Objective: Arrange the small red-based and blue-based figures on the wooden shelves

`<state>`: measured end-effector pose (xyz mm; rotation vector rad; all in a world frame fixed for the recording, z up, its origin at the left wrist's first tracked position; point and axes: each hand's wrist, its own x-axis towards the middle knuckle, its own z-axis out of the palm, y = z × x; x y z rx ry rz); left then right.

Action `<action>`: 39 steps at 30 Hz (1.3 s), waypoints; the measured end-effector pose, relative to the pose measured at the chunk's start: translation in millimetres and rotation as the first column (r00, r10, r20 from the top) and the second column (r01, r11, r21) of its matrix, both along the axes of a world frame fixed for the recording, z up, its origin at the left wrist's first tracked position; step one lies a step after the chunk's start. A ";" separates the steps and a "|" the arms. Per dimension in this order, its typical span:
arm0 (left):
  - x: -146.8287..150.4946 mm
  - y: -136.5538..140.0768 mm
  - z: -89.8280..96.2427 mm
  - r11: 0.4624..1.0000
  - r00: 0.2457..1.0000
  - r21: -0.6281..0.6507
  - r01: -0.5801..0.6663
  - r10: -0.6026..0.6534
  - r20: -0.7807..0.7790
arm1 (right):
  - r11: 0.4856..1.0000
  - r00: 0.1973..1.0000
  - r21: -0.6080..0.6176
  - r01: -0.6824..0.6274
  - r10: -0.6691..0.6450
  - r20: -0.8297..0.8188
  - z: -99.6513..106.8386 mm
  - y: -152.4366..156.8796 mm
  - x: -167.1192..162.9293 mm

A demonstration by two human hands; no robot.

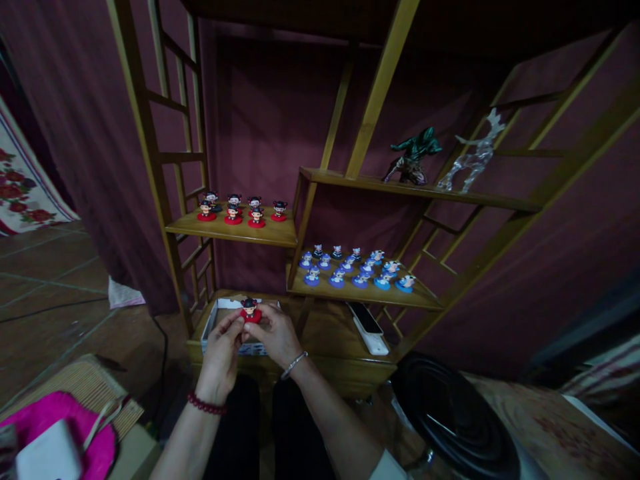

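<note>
Between both hands I hold a small figurine (251, 311) with black hair buns and a red base. My left hand (225, 337) grips its left side, fingers closed. My right hand (275, 333) pinches it from the right. Beneath the hands, an open white box (213, 327) sits on the lowest shelf; its inside is mostly covered by my hands. Similar red-based figurines (233, 215) stand in rows on the left shelf (230, 231) above. Blue and purple figurines (337, 277) stand in rows on the middle shelf (370, 293) to the right.
A dark phone (365, 318) and a white device (373, 341) lie right of the box. A green statue (417, 155) and a clear deer figure (473, 157) occupy the upper shelf. Wooden posts (383, 87) divide the shelves. A round black object (455, 420) stands lower right.
</note>
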<state>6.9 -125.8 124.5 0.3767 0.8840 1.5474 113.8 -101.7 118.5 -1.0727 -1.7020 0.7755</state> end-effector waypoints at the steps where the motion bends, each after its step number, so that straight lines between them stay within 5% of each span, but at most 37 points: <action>1: -0.5 -0.4 -0.4 1.000 1.000 -0.010 -0.003 0.003 -0.006 | 1.000 1.000 0.000 -0.004 0.004 0.002 -0.6 -0.4 -0.4; 17: -1.3 4.1 11.9 0.999 0.998 0.035 0.024 -0.022 -0.052 | 0.998 0.998 0.047 0.038 -0.040 0.039 24.7 -0.1 2.8; 22: -0.3 9.2 31.1 0.991 0.994 0.130 0.025 -0.010 -0.110 | 0.995 0.995 0.049 0.089 -0.090 0.031 41.9 5.0 3.4; 31: 4.8 23.4 76.4 0.964 0.980 0.265 0.028 0.026 -0.197 | 0.963 0.995 0.258 0.084 -0.097 0.036 87.3 15.8 9.0; 39: 13.9 45.2 98.6 0.927 0.962 0.375 0.021 0.083 -0.258 | 0.929 0.981 0.348 0.128 -0.170 0.095 115.1 35.7 14.6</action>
